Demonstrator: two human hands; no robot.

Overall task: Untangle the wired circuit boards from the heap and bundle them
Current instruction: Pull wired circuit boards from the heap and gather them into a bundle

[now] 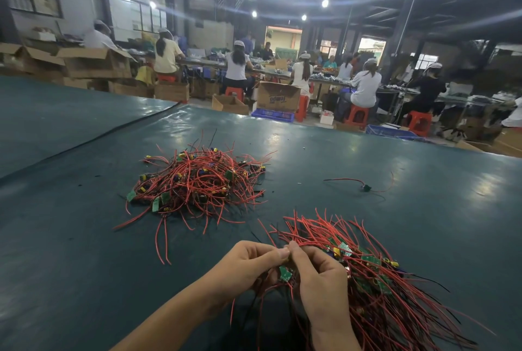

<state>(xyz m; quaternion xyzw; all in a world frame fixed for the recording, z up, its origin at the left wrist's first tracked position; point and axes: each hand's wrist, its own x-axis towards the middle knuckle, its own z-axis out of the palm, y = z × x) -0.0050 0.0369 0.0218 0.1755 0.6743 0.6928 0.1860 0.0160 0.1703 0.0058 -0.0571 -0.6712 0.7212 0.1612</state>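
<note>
We hold the small green circuit board with red wires (285, 273) on the near side of the tangled red-wired heap (197, 178). The left hand (248, 263) and the right hand (319, 280) both have their fingers (271, 254) curled, pinching its wires. Best we draw the leads straight before laying it on the combed bundle (372, 271), near-right of the heap on the dark green surface (84, 266).

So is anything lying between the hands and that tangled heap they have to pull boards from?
Nothing visible. Between the heap and the left hand and right hand, which pinch a wired board, lies only bare table cover and a few of the heap's loose red wire ends. The bundle sits to the right, off that path.
</note>
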